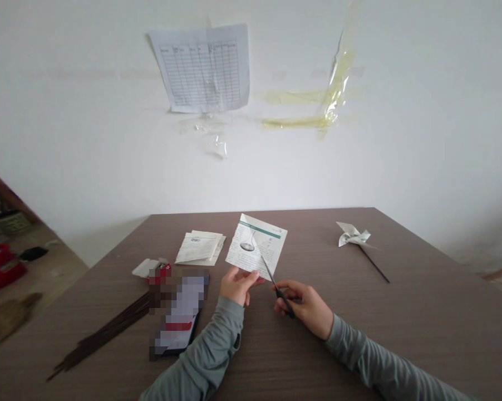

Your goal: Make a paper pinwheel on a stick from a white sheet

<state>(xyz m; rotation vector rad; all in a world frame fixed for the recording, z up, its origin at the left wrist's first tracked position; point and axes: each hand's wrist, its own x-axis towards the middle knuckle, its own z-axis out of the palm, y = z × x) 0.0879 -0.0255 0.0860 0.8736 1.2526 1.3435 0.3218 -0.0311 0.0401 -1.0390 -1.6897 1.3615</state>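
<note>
Between the thumb and fingers of my left hand (pixel 237 285) is the lower edge of a printed square of paper (pixel 267 239), held up over the table. It bears a green stripe and a picture of a spoon-like shape. My right hand (pixel 303 306) grips a pair of scissors (pixel 281 295) by the dark handles. The blades reach up to the paper's lower part, pointing toward its middle. Whether they have cut into it I cannot tell. Off to the right lies a paper pinwheel (pixel 353 236) on a thin dark stick (pixel 375 265).
On the brown table (pixel 418 334), left of my hands, are stacked paper squares (pixel 198 248), a small red and white box (pixel 154 270), a bundle of dark sticks (pixel 104 334) and a pixelated phone (pixel 180 317). A printed sheet (pixel 207 69) is taped to the wall behind.
</note>
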